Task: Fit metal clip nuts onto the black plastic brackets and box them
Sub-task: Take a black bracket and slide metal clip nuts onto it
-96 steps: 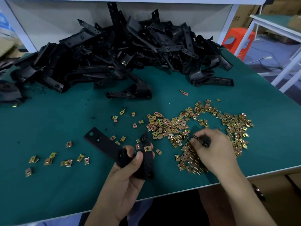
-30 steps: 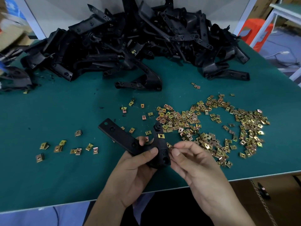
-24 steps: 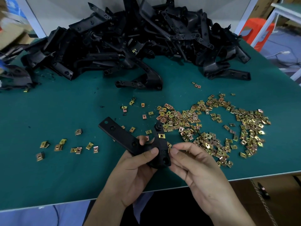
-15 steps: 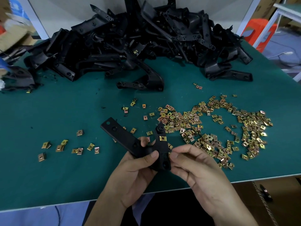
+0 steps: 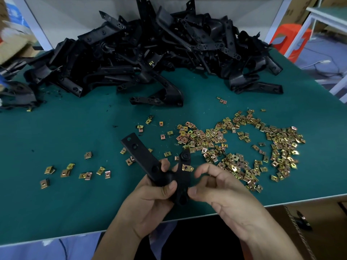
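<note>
Head camera, left side first: well out from your left hand (image 5: 150, 199), a small scatter of loose clip nuts (image 5: 75, 171) lies on the green mat (image 5: 56, 212). That hand grips the black bracket (image 5: 142, 158) at its bend, thumb across the front. One arm of the bracket points up and away to the left, and the other stands just in front of your right hand (image 5: 223, 194). One fitted clip nut (image 5: 186, 167) sits on that second arm. Your right hand's fingers are loosely curled and I see no nut in them. Its thumb tip touches the bracket's lower lug, and the forefinger arches close to the fitted nut without touching it.

I judge the seating wants checking now. Press the nut home until its hole lines up with the hole in the plastic, and hold the bend firm so the arm does not twist. The lower lug looks bare, so it probably takes the next nut. Draw one from the main spread of nuts (image 5: 244, 147), beyond and right of your right hand, and slide it on square to the edge. Unfitted brackets (image 5: 150, 53) are heaped far beyond both hands. A brown carton (image 5: 328, 231) stands below the mat edge, right of your right wrist, and is likely the box.
</note>
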`<state>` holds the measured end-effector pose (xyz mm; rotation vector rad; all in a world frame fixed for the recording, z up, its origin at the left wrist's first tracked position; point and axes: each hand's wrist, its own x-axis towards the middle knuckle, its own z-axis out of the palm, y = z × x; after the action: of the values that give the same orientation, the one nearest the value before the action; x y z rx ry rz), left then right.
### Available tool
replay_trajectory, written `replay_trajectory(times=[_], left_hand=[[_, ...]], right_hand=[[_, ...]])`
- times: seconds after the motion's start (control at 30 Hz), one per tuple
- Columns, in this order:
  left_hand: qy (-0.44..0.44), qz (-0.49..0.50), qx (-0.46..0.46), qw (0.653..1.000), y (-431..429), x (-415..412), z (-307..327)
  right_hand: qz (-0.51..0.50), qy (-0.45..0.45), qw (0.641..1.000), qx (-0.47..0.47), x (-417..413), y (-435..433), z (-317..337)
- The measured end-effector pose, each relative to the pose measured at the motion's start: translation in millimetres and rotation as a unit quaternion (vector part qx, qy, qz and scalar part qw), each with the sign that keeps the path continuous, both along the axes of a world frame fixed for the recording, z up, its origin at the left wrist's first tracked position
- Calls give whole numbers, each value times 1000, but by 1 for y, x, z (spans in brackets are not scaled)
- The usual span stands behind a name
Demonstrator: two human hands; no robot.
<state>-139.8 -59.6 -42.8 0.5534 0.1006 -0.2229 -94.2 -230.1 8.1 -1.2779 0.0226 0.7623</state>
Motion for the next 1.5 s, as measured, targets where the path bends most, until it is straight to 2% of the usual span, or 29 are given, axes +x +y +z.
replay_trajectory(times=[0.17, 0.4, 0.53, 0.63, 0.8, 0.87, 0.97, 1.03, 1.33, 1.4, 1.5], left_hand=[[-17, -37, -20, 999, -2, -3, 1], [-23, -26, 32, 999, -5, -2, 1], [-14, 16, 48, 999, -10, -1, 1], [0, 55, 37, 998, -9, -1, 1], [18, 81, 54, 995, -11, 1, 2], [16, 85, 63, 994, -13, 1, 3], [9, 97, 105, 990, -20, 1, 5], [4, 88, 140, 986, -29, 0, 8], [-55, -4, 192, 980, -102, 25, 37], [-66, 9, 243, 968, -129, 32, 43], [-129, 31, 325, 936, -172, 41, 51]], right_hand=[[24, 8, 1000, 9, -3, -2, 3], [-62, 21, 997, 35, -14, 3, -2], [-112, 7, 994, 16, -20, 9, -4], [-101, -21, 995, -14, -24, 13, -4], [-82, -34, 996, -13, -22, 8, -4], [-67, -73, 995, -29, -24, 5, -4], [-112, -153, 976, -107, -24, 1, -5], [-144, -177, 966, -125, -23, -5, -6], [-259, -180, 944, -99, -25, -83, 8], [-329, -197, 917, -105, -30, -110, 11], [-464, -195, 852, -146, -44, -161, 7]])
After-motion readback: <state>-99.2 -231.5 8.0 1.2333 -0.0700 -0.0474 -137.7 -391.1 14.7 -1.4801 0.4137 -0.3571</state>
